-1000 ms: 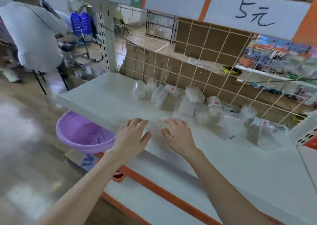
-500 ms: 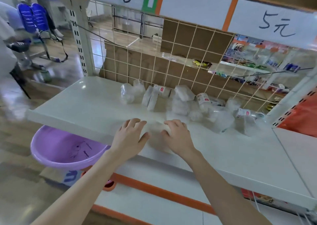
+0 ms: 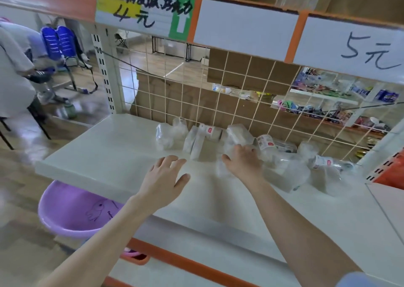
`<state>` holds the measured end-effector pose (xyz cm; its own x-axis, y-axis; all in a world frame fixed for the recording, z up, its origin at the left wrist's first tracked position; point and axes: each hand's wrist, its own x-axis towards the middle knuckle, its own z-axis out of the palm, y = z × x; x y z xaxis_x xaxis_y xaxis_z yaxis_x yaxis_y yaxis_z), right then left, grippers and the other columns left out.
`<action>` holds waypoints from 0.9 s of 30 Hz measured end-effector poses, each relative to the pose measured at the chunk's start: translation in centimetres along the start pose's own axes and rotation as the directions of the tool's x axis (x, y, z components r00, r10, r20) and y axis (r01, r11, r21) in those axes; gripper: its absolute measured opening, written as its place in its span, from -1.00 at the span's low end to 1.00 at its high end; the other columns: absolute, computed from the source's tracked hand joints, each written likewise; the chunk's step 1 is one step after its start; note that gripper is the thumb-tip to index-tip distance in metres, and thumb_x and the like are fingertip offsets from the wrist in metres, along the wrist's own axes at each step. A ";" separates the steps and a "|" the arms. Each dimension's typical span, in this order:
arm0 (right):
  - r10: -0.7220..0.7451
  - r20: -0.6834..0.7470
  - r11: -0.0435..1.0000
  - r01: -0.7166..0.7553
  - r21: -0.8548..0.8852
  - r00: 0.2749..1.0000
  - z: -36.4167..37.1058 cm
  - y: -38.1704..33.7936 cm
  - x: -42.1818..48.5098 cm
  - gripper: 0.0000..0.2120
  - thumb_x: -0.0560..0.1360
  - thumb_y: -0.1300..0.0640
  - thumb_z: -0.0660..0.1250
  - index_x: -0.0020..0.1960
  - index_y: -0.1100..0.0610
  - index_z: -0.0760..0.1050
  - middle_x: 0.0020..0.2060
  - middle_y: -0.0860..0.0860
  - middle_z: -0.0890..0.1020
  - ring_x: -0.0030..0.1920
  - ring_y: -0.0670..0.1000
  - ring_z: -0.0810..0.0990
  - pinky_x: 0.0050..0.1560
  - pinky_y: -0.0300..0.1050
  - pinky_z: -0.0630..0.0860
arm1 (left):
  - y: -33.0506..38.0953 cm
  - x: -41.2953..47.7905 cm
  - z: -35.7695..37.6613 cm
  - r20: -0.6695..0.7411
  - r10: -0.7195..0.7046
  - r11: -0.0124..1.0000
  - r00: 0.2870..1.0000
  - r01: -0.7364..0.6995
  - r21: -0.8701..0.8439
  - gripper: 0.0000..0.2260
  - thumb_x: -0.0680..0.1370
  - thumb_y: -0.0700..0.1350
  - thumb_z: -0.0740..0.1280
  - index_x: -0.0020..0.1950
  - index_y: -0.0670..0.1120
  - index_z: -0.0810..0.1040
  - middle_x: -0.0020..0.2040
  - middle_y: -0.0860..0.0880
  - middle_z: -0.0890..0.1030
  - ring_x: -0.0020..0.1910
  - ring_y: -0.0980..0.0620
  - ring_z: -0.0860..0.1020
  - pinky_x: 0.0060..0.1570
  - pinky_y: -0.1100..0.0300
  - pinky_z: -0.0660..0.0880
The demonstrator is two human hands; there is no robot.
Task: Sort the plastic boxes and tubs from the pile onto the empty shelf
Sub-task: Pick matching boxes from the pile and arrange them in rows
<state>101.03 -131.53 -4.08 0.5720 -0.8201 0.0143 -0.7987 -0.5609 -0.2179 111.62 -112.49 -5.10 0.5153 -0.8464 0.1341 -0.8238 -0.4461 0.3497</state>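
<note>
Several clear plastic tubs (image 3: 286, 173), smooth shelf (image 3: 105, 155)

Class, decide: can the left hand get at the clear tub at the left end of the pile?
Probably yes: the left hand is open just in front of the tub, with only bare shelf between them.

Left hand (image 3: 162, 177), right hand (image 3: 242, 164) and forearms (image 3: 98, 238) are bare; light blue sleeve (image 3: 360, 280) on right arm.

hands (image 3: 162, 179) (image 3: 243, 164): 2 | purple basin (image 3: 70, 212): 1 | price cards (image 3: 144, 11): 3 | clear tubs (image 3: 164, 133): one pile, uncountable
</note>
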 end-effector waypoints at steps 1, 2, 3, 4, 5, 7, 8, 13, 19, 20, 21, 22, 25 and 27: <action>0.012 0.006 1.000 -0.011 -0.020 1.000 0.0 -0.3 0.2 -0.54 0.54 -0.13 0.13 0.26 0.19 0.30 0.26 0.20 0.37 0.28 0.20 0.31 0.11 0.10 0.37 | 0.1 0.1 0.0 -0.001 -0.001 1.000 1.000 0.001 -0.003 -0.56 0.61 0.08 0.09 0.46 -0.03 0.22 0.42 0.00 0.27 0.40 -0.02 0.19 0.31 0.12 0.21; 0.024 0.009 0.999 -0.023 -0.035 1.000 0.0 -0.5 0.4 -0.55 0.55 -0.11 0.12 0.28 0.19 0.28 0.28 0.20 0.34 0.29 0.20 0.31 0.11 0.09 0.36 | 0.2 0.2 0.1 0.000 0.001 1.000 1.000 -0.001 -0.006 -0.56 0.61 0.07 0.09 0.46 -0.03 0.22 0.42 -0.01 0.27 0.40 -0.02 0.19 0.31 0.12 0.21; 0.030 0.011 0.998 -0.029 -0.047 0.999 0.0 -0.7 0.5 -0.57 0.56 -0.08 0.12 0.29 0.19 0.27 0.29 0.20 0.32 0.28 0.21 0.32 0.10 0.08 0.36 | 0.3 0.2 0.1 0.001 0.003 1.000 1.000 -0.003 -0.009 -0.56 0.61 0.07 0.09 0.46 -0.03 0.22 0.42 -0.01 0.26 0.40 -0.02 0.19 0.31 0.12 0.21; 0.023 0.008 0.998 -0.023 -0.055 1.000 0.1 -0.9 0.6 -0.58 0.56 -0.06 0.12 0.29 0.20 0.27 0.29 0.20 0.32 0.26 0.22 0.34 0.09 0.06 0.38 | 0.4 0.2 0.2 0.005 0.003 1.000 1.000 -0.003 -0.011 -0.56 0.61 0.07 0.09 0.46 -0.03 0.22 0.42 0.00 0.26 0.40 -0.02 0.18 0.31 0.13 0.21; 0.004 0.004 0.998 -0.004 -0.058 1.000 0.2 -1.1 0.6 -0.59 0.57 -0.04 0.12 0.29 0.22 0.27 0.27 0.20 0.32 0.24 0.22 0.35 0.06 0.03 0.39 | 0.4 0.2 0.3 0.009 0.005 1.000 1.000 -0.005 -0.012 -0.56 0.61 0.08 0.09 0.46 -0.02 0.22 0.42 0.00 0.26 0.40 -0.02 0.18 0.30 0.13 0.21; -0.052 0.007 0.996 0.053 -0.066 0.999 0.3 -1.1 0.6 -0.61 0.57 0.00 0.13 0.28 0.23 0.26 0.23 0.20 0.34 0.20 0.22 0.37 -0.03 -0.04 0.37 | 0.4 0.1 0.6 0.005 0.009 1.000 1.000 -0.009 -0.010 -0.56 0.60 0.08 0.09 0.46 -0.01 0.22 0.42 0.01 0.26 0.40 -0.01 0.20 0.29 0.14 0.22; -0.086 0.020 0.994 0.087 -0.071 0.996 0.4 -1.0 0.6 -0.61 0.56 0.01 0.14 0.27 0.24 0.26 0.22 0.20 0.34 0.19 0.22 0.37 -0.07 -0.06 0.33 | 0.3 0.2 0.6 0.000 0.011 1.000 1.000 -0.011 -0.009 -0.56 0.60 0.08 0.09 0.46 -0.01 0.22 0.42 0.01 0.26 0.39 -0.01 0.20 0.28 0.15 0.22; -0.260 0.097 0.962 0.266 -0.065 0.961 0.8 -0.4 -0.2 -0.63 0.49 -0.03 0.21 0.17 0.19 0.36 0.19 0.16 0.42 0.15 0.19 0.41 0.06 -0.07 0.34 | 0.4 0.8 1.0 0.000 0.029 0.999 1.000 -0.029 -0.033 -0.55 0.60 0.06 0.13 0.47 -0.02 0.20 0.42 0.01 0.26 0.40 0.00 0.20 0.29 0.17 0.21; -0.214 0.077 0.857 0.149 0.494 0.974 -0.2 -0.2 -2.5 -0.71 0.50 0.03 0.27 0.17 0.11 0.50 0.13 0.02 0.55 0.10 0.03 0.51 0.08 -0.13 0.41 | 2.2 2.4 1.1 -0.001 0.076 0.988 0.997 -0.075 -0.134 -0.45 0.55 0.00 0.26 0.48 -0.05 0.14 0.43 -0.03 0.23 0.37 -0.07 0.23 0.28 0.15 0.23; -0.143 0.133 0.751 0.020 0.660 0.981 -0.4 -0.2 -2.7 -0.78 0.51 0.05 0.25 0.10 0.10 0.52 0.06 0.03 0.57 0.00 0.02 0.54 0.02 -0.09 0.47 | 2.5 2.5 1.2 0.000 0.079 0.983 0.997 -0.078 -0.166 -0.43 0.53 -0.02 0.28 0.48 -0.05 0.13 0.42 -0.04 0.23 0.37 -0.07 0.24 0.28 0.16 0.22; -0.080 0.219 0.602 -0.128 0.788 0.972 -0.5 -0.1 -2.8 -0.85 0.52 0.10 0.23 0.02 0.11 0.52 -0.01 0.07 0.58 -0.11 0.02 0.54 -0.09 -0.07 0.50 | 2.8 2.6 1.4 0.003 0.085 0.979 0.996 -0.083 -0.188 -0.40 0.52 -0.02 0.30 0.49 -0.05 0.11 0.42 -0.05 0.22 0.36 -0.08 0.24 0.27 0.16 0.22; -0.035 0.317 0.431 -0.271 0.860 0.948 -0.6 -0.1 -2.9 -0.87 0.53 0.15 0.20 -0.04 0.14 0.51 -0.07 0.12 0.57 -0.18 0.04 0.53 -0.20 -0.07 0.51 | 3.0 2.7 1.5 0.007 0.089 0.975 0.996 -0.086 -0.205 -0.38 0.51 -0.02 0.31 0.49 -0.05 0.10 0.42 -0.05 0.21 0.36 -0.08 0.24 0.26 0.17 0.23; -0.054 0.508 -0.045 -0.510 0.859 0.860 -1.0 0.3 -3.3 -0.84 0.53 0.23 0.13 -0.06 0.24 0.48 -0.19 0.19 0.55 -0.26 0.11 0.53 -0.41 -0.10 0.54 | 3.8 3.2 1.9 0.029 0.050 0.942 0.998 -0.038 -0.333 -0.34 0.49 -0.02 0.35 0.49 -0.05 0.10 0.40 -0.05 0.25 0.34 -0.07 0.31 0.23 0.12 0.29; -0.098 0.539 -0.176 -0.548 0.818 0.836 -0.9 0.7 -3.4 -0.80 0.54 0.21 0.10 -0.02 0.27 0.48 -0.20 0.21 0.57 -0.28 0.13 0.56 -0.38 -0.09 0.59 | 4.4 3.4 2.1 0.042 0.011 0.894 0.999 0.010 -0.448 -0.38 0.49 -0.03 0.35 0.47 -0.06 0.14 0.35 -0.06 0.32 0.32 -0.04 0.35 0.20 0.09 0.36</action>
<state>98.36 -129.18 -3.35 0.6578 -0.5698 -0.4927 -0.0198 0.6407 -0.7675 109.31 -117.95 -5.06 0.4961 -0.8627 0.0983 -0.6257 -0.2768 0.7293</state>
